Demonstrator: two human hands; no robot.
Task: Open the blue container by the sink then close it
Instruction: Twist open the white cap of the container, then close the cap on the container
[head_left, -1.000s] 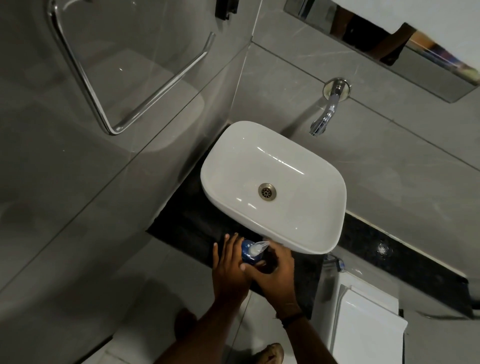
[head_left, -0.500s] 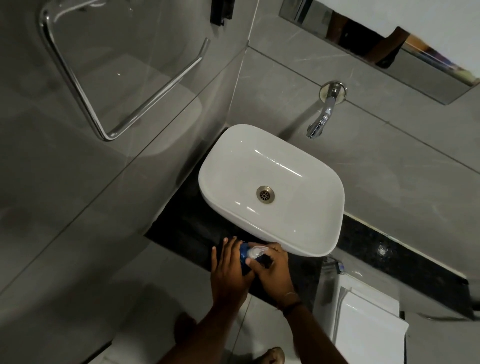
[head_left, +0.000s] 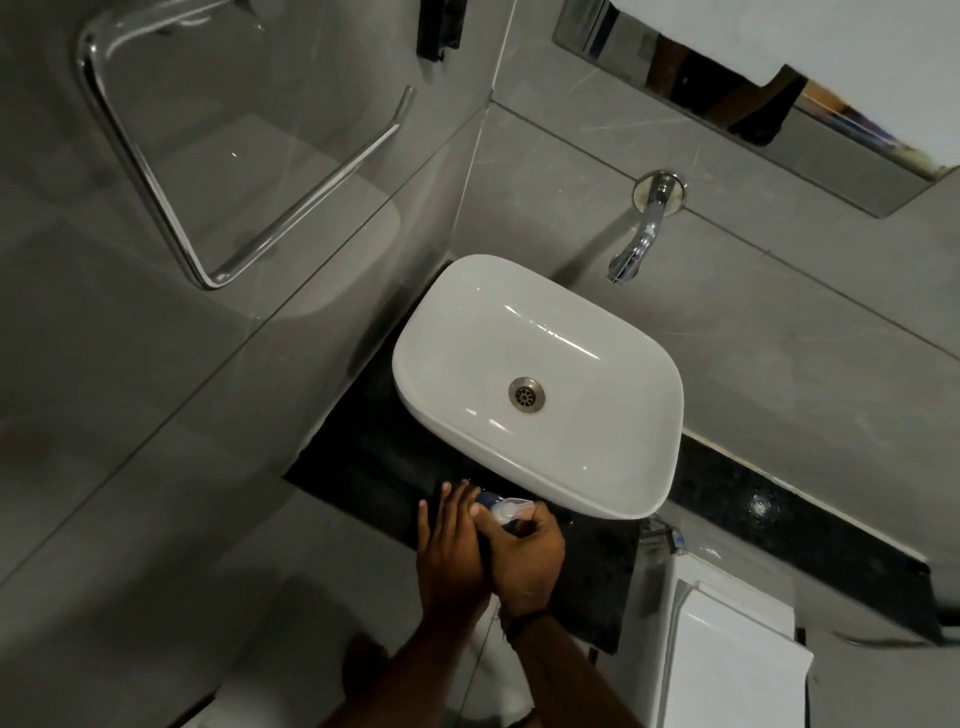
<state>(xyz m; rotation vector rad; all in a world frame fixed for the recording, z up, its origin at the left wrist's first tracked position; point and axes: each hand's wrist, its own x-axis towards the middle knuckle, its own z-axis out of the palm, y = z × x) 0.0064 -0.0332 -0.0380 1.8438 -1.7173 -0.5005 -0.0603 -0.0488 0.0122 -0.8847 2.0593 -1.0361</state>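
You are standing over the white sink (head_left: 540, 374), working on the dark counter (head_left: 374, 467) just beside its near rim. Your left hand (head_left: 449, 551) is wrapping the blue container (head_left: 487, 500); your right hand (head_left: 527, 558) is pinching its clear pump top (head_left: 511, 508). It is likely light and slick plastic, so be gripping the body firmly.

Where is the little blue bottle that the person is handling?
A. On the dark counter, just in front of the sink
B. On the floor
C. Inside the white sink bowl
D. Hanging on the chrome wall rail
A: the blue bottle stands on the dark counter at the white sink's near rim, between the left hand and right hand.
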